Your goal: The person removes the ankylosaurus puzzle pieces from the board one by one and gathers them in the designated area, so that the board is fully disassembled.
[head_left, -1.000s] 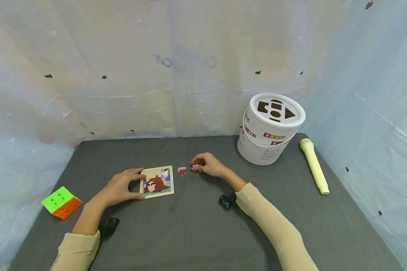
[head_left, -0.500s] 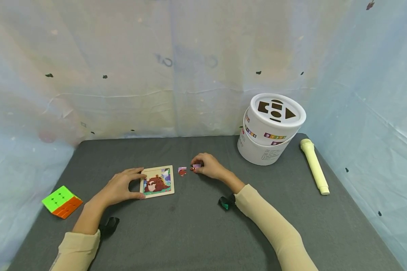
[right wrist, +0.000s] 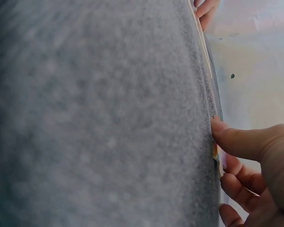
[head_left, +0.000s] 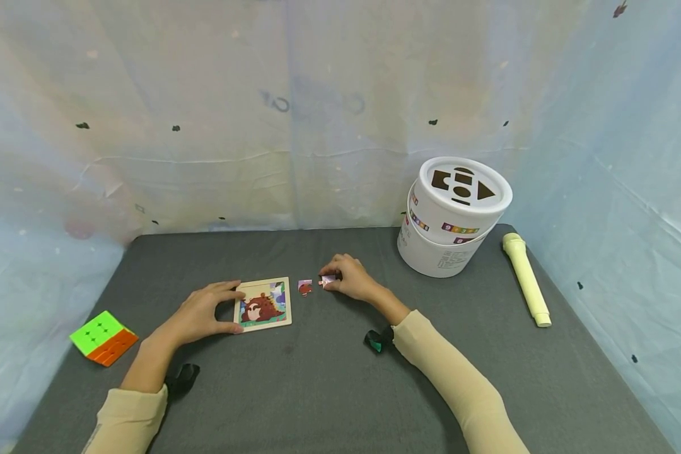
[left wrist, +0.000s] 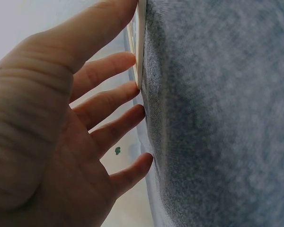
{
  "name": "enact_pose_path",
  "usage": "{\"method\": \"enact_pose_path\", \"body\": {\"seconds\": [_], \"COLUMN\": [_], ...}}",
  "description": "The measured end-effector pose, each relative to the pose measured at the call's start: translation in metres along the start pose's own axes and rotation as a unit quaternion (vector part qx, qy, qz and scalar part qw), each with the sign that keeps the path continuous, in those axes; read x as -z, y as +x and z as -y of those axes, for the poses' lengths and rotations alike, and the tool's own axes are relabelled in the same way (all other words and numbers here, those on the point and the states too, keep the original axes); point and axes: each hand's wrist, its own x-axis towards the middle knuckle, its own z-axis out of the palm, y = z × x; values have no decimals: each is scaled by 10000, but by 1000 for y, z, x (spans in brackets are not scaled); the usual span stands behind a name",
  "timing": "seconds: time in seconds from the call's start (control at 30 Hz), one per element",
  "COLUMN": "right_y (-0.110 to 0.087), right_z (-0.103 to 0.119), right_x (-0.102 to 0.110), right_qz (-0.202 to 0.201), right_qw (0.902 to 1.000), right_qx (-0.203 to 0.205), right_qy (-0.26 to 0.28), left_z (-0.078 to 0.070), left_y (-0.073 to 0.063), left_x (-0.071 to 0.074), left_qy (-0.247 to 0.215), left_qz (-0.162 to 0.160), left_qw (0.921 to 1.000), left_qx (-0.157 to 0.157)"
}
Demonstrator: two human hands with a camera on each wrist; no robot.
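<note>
My left hand (head_left: 209,310) holds a wooden picture puzzle (head_left: 263,305) by its left side. The thumb is at the lower corner and the fingers are at the upper one. Inside its pale frame shows a brown animal, with a plain wood strip along the top. In the left wrist view, fingertips touch the frame's edge (left wrist: 140,56). To the puzzle's right, my right hand (head_left: 349,277) pinches a small purple puzzle piece (head_left: 328,280), partly hidden by the fingers. Between the puzzle and that hand lies another puzzle piece (head_left: 304,287), purple and brown.
A cube puzzle (head_left: 103,339) with green and orange faces sits at the left edge of the grey-covered table (head_left: 295,391). At the back right stands a white bucket (head_left: 453,217) with shape holes in its lid. A pale yellow toy microphone (head_left: 526,277) lies right of it.
The right fingers have turned the puzzle piece slightly, so its red-brown part now shows less and its purple part more. The left hand and the puzzle stay in place.
</note>
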Motion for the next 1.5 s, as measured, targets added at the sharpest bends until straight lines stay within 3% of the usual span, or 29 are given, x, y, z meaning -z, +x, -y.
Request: {"method": "enact_pose_path", "body": {"seconds": [0.47, 0.6, 0.8, 1.0, 1.2, 1.5], "right_y": [6, 17, 42, 62, 70, 71], "right_z": [-2, 5, 27, 44, 54, 55], "right_x": [-3, -5, -12, -26, -36, -41], "right_qz": [83, 273, 941, 1541, 1646, 1643], "right_qw": [9998, 9977, 9810, 9830, 9859, 9862], "right_qx": [-188, -23, 253, 228, -83, -190], "right_qy": [-55, 613, 1680, 972, 281, 35], "left_z": [0, 0, 1, 1, 1, 0], "left_y": [0, 1, 1, 2, 2, 1], "left_x": [0, 0, 0, -1, -2, 0], "left_qy": [81, 88, 105, 85, 36, 55], "left_qz": [-16, -9, 19, 54, -13, -16], "left_qw": [10000, 10000, 9999, 9999, 10000, 10000], "left_qx": [0, -10, 30, 49, -12, -45]}}
